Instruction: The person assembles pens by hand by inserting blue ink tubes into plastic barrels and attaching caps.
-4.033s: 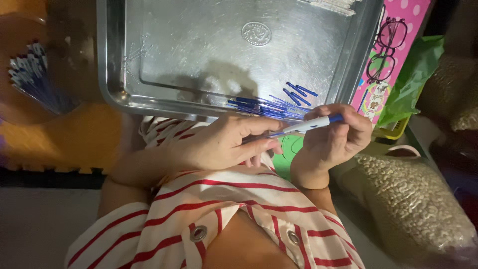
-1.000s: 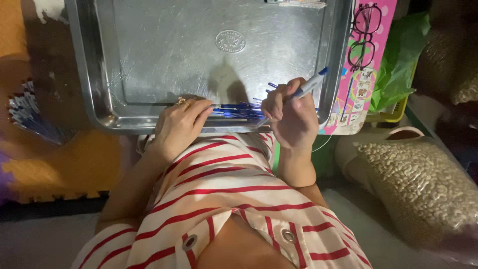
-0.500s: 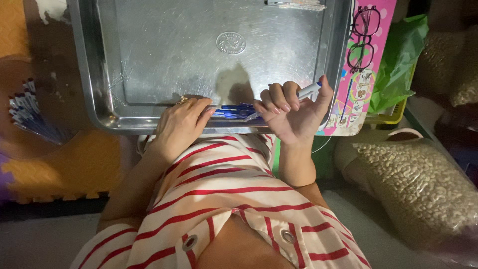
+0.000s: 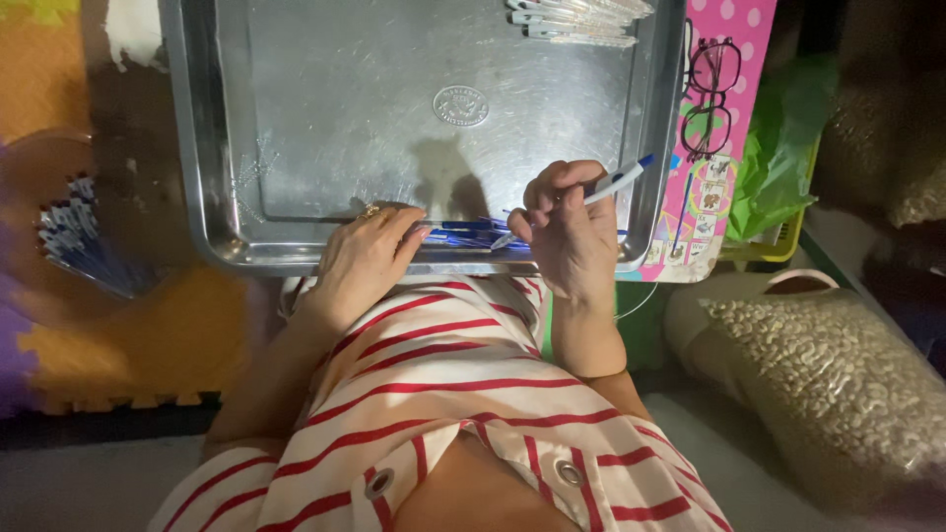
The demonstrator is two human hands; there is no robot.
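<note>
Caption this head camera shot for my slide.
Right hand holds a white-and-blue pen while left hand reaches blue parts in a metal tray.

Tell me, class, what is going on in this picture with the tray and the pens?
A person in a red-striped white top sits over a large metal tray. The right hand holds a white pen with a blue tip above the tray's near edge. The left hand rests on that edge, fingers touching a small pile of blue pen parts. More clear pens lie at the tray's far side, and a bundle of blue pens lies off to the left on the coloured mat.
</note>
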